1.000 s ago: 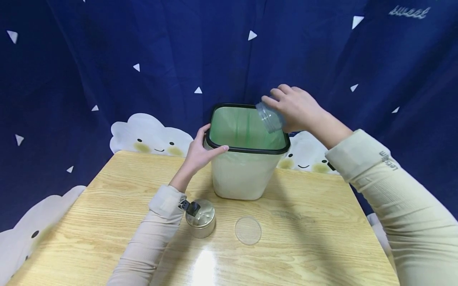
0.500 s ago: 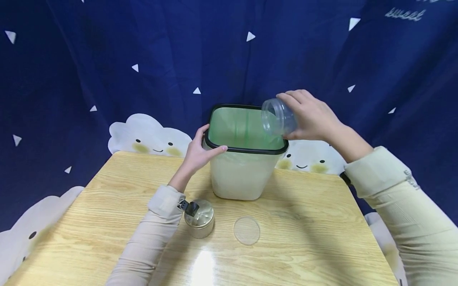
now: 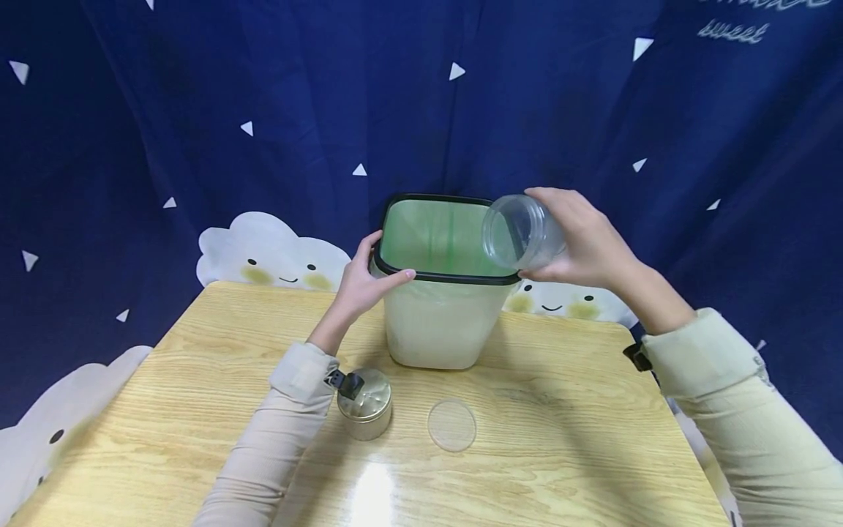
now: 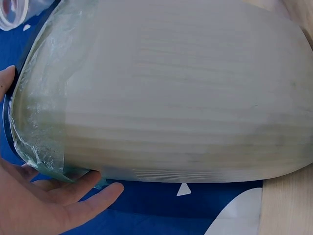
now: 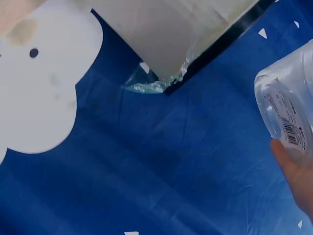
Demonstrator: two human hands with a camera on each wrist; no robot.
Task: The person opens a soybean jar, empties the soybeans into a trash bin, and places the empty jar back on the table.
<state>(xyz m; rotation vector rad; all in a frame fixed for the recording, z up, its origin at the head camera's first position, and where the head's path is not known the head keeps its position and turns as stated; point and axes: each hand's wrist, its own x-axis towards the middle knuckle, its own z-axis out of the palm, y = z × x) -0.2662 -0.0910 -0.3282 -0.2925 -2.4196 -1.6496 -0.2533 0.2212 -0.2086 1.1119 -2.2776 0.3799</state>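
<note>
Near the middle of the back edge of the desk (image 3: 197,366), placed upright, a white bin (image 3: 437,329) with black rim (image 3: 461,279) and green liner (image 3: 415,230). Behind the back edge, a blue curtain (image 3: 408,95). Wide room for moving from the bin toward the left and right edges of the desk. In front of the bin, lying flat, a clear disc (image 3: 451,425); to the left of this, a metal tin (image 3: 372,428), near the left sleeve (image 3: 290,410).

Held in the air, by the front right corner of the bin, a clear jar (image 3: 536,234), with mouth pointing left and partly toward the camera. Long axis almost level, running from the mouth back into the palm. In the right wrist view, seen apart from the black rim, and marked with a printed label (image 5: 287,120).

Gripped by the right hand (image 3: 582,238), with thumb and fingers curled round the jar body. With the left hand (image 3: 362,282), holding the front left corner of the bin between thumb and fingers.
</note>
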